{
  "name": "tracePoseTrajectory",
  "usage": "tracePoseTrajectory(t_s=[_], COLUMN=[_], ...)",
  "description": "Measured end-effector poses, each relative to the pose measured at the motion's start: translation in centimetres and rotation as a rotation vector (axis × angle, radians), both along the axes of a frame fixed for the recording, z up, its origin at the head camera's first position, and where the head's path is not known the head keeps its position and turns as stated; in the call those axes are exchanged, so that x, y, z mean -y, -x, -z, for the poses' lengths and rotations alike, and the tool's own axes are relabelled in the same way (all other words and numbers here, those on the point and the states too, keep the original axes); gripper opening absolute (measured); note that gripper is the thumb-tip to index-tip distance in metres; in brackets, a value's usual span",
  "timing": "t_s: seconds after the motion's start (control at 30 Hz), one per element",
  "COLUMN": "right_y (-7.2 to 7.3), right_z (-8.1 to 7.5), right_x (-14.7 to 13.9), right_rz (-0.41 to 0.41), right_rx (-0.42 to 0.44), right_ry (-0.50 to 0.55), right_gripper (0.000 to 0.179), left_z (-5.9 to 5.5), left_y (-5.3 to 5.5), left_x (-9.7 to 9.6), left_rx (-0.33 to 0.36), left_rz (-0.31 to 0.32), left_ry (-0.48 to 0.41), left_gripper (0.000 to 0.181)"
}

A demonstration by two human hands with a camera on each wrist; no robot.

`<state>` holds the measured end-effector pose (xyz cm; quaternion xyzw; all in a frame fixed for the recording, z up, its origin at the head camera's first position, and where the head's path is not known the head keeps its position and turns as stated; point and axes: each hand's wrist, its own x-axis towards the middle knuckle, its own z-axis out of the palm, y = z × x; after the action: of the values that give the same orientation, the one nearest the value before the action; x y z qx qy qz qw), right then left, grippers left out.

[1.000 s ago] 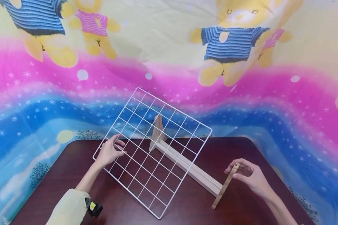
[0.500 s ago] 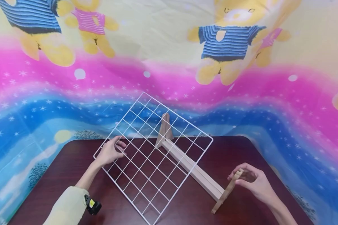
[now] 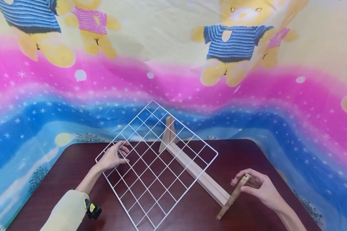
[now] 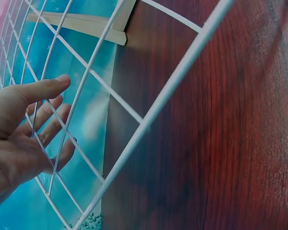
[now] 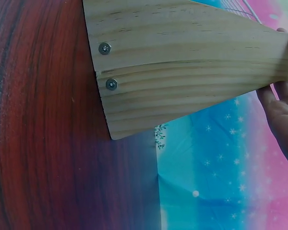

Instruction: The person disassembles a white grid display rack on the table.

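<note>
My left hand (image 3: 112, 156) holds a white wire grid panel (image 3: 186, 192) near its left corner, tilted above the table with one corner pointing up. In the left wrist view, the fingers (image 4: 53, 127) pass behind the wires while the thumb lies in front. My right hand (image 3: 261, 187) grips the narrow top of the near end board (image 3: 234, 196) of a wooden stand. A grooved wooden crossbar (image 3: 200, 178) runs back to the far end board (image 3: 169, 131), partly seen through the grid. In the right wrist view, two screw heads (image 5: 104, 48) show on the near board's outer face.
The dark red-brown table (image 3: 84, 179) has rounded back corners. Behind it hangs a printed cloth (image 3: 162, 41) with cartoon bears. A black wrist device (image 3: 93, 209) sits on the left sleeve (image 3: 66, 210).
The grid panel has turned clockwise in the head view, its top corner moving right and down and its right corner dropping. The stand's near end has shifted slightly towards me with the right hand.
</note>
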<state>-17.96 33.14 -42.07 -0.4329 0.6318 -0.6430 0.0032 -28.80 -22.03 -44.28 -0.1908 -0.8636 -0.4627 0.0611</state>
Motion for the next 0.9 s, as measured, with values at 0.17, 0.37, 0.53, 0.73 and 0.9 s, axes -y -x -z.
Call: tracePoseTrajectory(t_s=[0.17,0.37,0.53,0.73,0.9], right_y=[-0.4,-1.0,-1.9,-2.9,-3.9], right_z=[0.0,0.1,0.1,0.2,0.4], right_x=[-0.2,-0.5,-0.6,-0.8,-1.1], right_rz=[0.024,0.059,0.112,0.168,0.19], right_rx=[0.013,0.016,0.009,-0.018,-0.028], right_ry=[0.012,0.005,-0.009,-0.025,-0.018], right_gripper=[0.041,0.039,0.037,0.039,0.039], left_z=[0.4,0.5,0.6,0.5,0.6], left_y=[0.1,0.0,0.1,0.1,0.1], left_x=[0.0,-0.1,0.0,-0.3,-0.5], left_rx=[-0.018,0.004,0.022,0.023,0.028], left_rz=[-0.007,-0.01,0.002,0.03,0.05], left_ry=[0.054,0.063,0.067,0.086,0.113], left_gripper=[0.064,0.063,0.063,0.066,0.065])
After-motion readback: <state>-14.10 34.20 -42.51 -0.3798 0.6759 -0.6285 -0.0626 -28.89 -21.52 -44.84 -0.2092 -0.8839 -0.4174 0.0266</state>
